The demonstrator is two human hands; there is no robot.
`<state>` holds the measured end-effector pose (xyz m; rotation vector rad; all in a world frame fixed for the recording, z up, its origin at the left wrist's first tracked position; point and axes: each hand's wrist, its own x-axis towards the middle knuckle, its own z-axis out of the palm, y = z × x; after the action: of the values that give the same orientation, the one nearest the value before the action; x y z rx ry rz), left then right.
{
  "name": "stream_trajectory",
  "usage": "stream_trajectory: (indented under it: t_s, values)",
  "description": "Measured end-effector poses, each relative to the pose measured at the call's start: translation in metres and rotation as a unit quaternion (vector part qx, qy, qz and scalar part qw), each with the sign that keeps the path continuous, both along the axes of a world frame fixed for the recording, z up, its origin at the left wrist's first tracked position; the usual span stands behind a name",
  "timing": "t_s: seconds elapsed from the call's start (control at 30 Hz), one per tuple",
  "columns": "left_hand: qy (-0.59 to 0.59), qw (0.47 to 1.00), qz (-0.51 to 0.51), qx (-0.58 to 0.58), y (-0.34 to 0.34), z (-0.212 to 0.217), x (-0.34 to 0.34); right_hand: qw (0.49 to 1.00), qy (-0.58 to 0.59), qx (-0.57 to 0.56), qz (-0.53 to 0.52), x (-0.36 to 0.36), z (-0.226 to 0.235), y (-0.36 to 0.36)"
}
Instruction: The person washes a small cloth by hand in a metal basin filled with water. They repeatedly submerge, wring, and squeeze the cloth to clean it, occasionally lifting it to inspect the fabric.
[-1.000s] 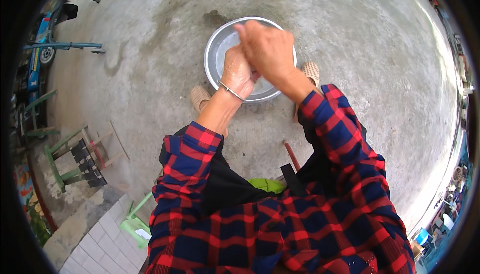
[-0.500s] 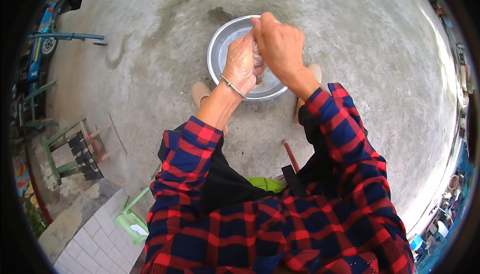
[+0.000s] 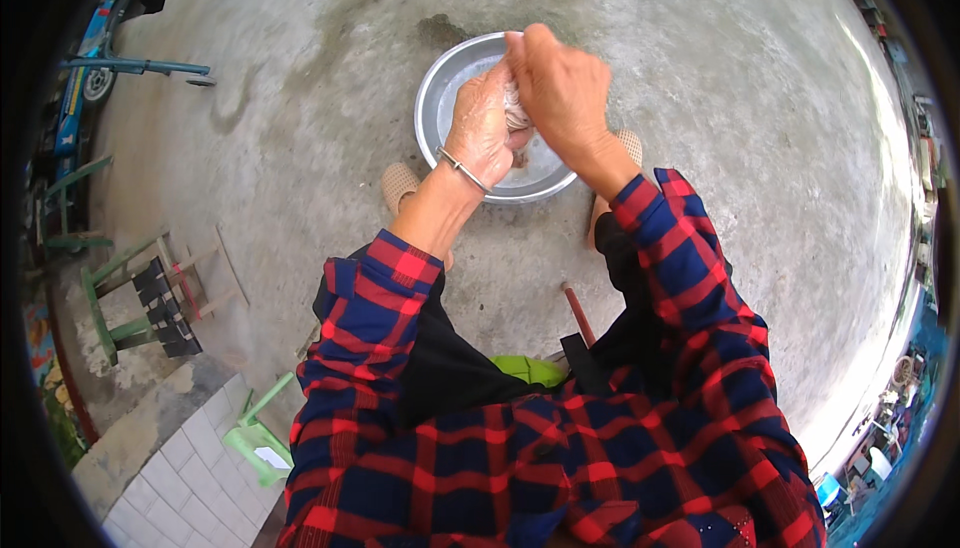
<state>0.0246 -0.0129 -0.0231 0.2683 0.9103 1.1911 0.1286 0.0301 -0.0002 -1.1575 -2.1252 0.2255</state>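
My left hand (image 3: 480,130), wet and wearing a metal bracelet, is wrapped round a pale, ridged, glistening thing (image 3: 516,110) whose kind I cannot make out. Pressed against it from the right is my right hand (image 3: 566,88), its fingers curled and closed. What those fingertips pinch is hidden behind the knuckles. Both hands are above a round metal basin (image 3: 430,113) on the floor. A small brown bit (image 3: 519,159) shows in the basin beside my left hand.
Beige shoes (image 3: 398,184) on my feet flank the basin. A reddish-brown stick (image 3: 578,314) lies between my legs. To the left stand a wooden frame chair (image 3: 130,328), a green plastic stool (image 3: 258,448) and blue metal bars (image 3: 140,66). Clutter (image 3: 870,468) lines the right edge.
Both hands stay almost in place over the basin. Slightly more of the pale ridged thing shows between them. The view has shifted a little.
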Motion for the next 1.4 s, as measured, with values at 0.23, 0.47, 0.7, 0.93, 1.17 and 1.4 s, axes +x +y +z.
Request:
stream_trajectory:
  t_s: [0.23,0.47,0.7,0.93,1.17,1.4]
  values:
    - [-0.034,0.998,0.048,-0.004,0.003,0.007,0.006,0.999,-0.025,0.031,-0.032,0.004,-0.01,0.018]
    - [0.016,0.998,0.062,-0.028,-0.001,0.014,0.013,0.999,-0.029,-0.02,-0.037,0.006,-0.01,0.018]
    - [0.014,0.994,0.088,-0.056,0.001,0.02,0.016,0.999,-0.043,-0.018,-0.003,-0.001,0.002,0.003]
    - [-0.093,0.995,0.019,0.037,0.001,-0.018,-0.002,0.986,-0.123,0.056,-0.094,-0.02,-0.016,-0.014]
    - [-0.045,0.988,0.138,-0.054,0.004,0.009,0.022,0.998,-0.03,0.027,0.038,-0.003,-0.013,-0.007]
    - [-0.099,0.99,0.08,0.056,0.014,0.012,-0.013,0.747,0.262,-0.603,0.097,0.027,0.012,0.023]
